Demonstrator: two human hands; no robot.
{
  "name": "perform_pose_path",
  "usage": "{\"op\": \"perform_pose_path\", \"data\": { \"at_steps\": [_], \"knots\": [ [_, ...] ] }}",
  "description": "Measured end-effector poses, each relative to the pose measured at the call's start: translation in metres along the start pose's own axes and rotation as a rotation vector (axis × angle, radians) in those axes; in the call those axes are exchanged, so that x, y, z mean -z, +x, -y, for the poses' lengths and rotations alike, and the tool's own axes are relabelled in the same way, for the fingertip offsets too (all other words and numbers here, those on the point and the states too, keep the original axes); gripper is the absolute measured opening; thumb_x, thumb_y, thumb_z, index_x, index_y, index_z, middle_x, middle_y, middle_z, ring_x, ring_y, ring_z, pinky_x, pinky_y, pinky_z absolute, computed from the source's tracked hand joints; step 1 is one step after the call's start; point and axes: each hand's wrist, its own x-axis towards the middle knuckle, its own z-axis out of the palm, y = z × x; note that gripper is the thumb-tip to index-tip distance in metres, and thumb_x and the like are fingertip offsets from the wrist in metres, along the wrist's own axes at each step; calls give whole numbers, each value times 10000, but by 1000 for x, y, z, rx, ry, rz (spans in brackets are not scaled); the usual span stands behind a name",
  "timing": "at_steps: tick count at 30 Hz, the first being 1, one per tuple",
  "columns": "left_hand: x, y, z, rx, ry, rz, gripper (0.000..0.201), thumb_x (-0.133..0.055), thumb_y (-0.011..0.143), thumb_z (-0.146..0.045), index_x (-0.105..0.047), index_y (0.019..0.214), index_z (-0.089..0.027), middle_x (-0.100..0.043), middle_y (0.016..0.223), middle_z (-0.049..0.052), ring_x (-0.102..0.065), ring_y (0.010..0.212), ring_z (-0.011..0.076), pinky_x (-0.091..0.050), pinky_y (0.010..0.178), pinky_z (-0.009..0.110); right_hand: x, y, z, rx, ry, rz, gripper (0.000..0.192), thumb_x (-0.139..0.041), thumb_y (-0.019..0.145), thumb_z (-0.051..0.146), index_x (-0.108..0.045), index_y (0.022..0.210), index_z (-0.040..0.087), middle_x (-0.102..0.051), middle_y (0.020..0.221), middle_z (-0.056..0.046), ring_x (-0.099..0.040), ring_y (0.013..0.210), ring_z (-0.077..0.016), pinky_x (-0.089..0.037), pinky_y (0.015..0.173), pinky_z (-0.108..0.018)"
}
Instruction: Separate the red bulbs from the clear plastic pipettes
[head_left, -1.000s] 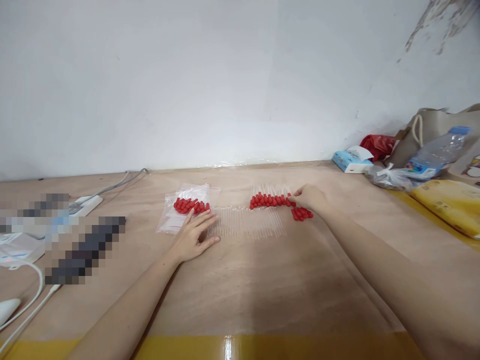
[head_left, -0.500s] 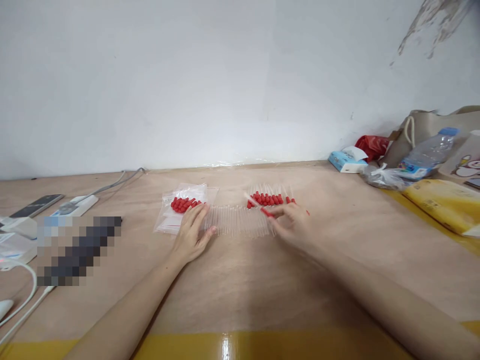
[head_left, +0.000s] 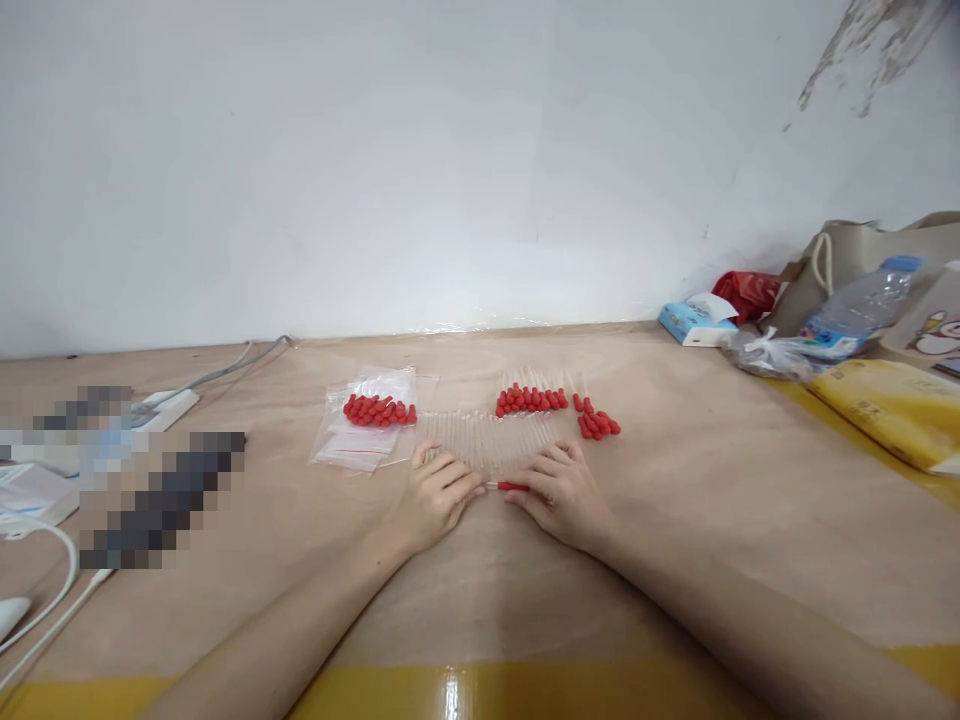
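My left hand (head_left: 442,500) is closed on a clear tube (head_left: 491,485), which lies sideways in front of me. At its right end is a red rubber bulb (head_left: 513,486), pinched by my right hand (head_left: 566,492); together they look like a dropper. Behind both hands lies a row of clear tubes (head_left: 484,435). Farther back are several droppers with red bulbs (head_left: 531,400) on their tubes. Loose red bulbs (head_left: 598,425) lie to the right of them. More red bulbs (head_left: 375,410) rest on clear plastic bags (head_left: 345,447) at the left.
On the left are a power strip (head_left: 176,400), white cables (head_left: 64,625) and blurred-out items. At the right stand a tissue pack (head_left: 694,325), a plastic bottle (head_left: 855,305) and a yellow package (head_left: 885,410). A white wall (head_left: 450,180) closes off the back of the table.
My right hand has come left and nearer with the bulb and tube. My left hand has left the bags, moved right and taken the tube's other end.
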Motion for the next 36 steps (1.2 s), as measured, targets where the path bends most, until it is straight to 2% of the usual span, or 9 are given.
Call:
{"op": "perform_pose_path", "data": {
  "at_steps": [2,6,21,23,25,27,29,33,36],
  "knots": [
    [0,-1,-2,12,-2,6,158,-472,860,-223,-629,875,-226,-633,682,-16,-547,681,118,-304,867,371,-2,0,0,36,-41,-15,96,-564,803,291,-642,826,241,-637,689,8,-504,710,-136,-277,758,-335],
    [1,-4,-3,25,-6,4,159,-468,854,-212,-626,845,-227,-619,659,-15,-537,673,119,-306,836,362,-1,-1,1,73,-83,-39,129,-545,815,275,-631,735,221,-592,596,23,-477,660,-122,-267,793,-353],
    [4,-7,-2,-39,-36,-10,136,-474,845,-190,-606,839,-224,-629,650,-26,-546,673,115,-332,776,344,9,-4,5,120,16,3,150,-490,808,230,-612,721,221,-562,595,25,-482,663,-124,-249,882,-409],
    [7,-12,6,-1,-24,-41,139,-475,840,-183,-608,829,-222,-640,677,-16,-549,672,124,-347,757,347,12,-8,-2,76,8,-17,158,-492,798,227,-589,674,211,-540,579,24,-473,647,-125,-264,881,-417],
    [9,-18,19,111,10,-115,139,-476,838,-183,-610,840,-218,-642,708,-2,-547,663,131,-373,718,336,16,-11,-11,-9,3,-67,158,-506,789,230,-574,649,204,-526,568,22,-465,621,-125,-303,847,-406],
    [9,-22,32,255,20,-192,159,-467,844,-194,-606,917,-216,-632,758,15,-550,680,136,-405,679,306,18,-11,-18,-87,61,-111,108,-515,794,229,-599,731,204,-553,619,6,-484,626,-128,-365,766,-357],
    [6,-22,42,361,2,-215,228,-431,857,-192,-582,1026,-207,-601,834,41,-555,735,144,-436,674,284,19,-8,-21,-122,178,-148,123,-505,809,219,-612,868,206,-582,723,-19,-515,666,-130,-410,675,-298],
    [-6,-20,58,425,61,-193,373,-348,844,-130,-491,1187,-164,-501,953,90,-532,854,168,-464,737,296,21,3,-31,-208,289,-307,184,-490,812,240,-618,942,221,-559,839,-51,-546,756,-144,-456,680,-287],
    [-13,-20,66,428,110,-166,404,-357,821,-111,-474,1205,-163,-477,958,89,-525,872,169,-470,733,281,30,7,-56,-468,307,-403,235,-505,786,312,-613,963,200,-551,772,-46,-543,667,-146,-465,621,-303]
  ]
}}
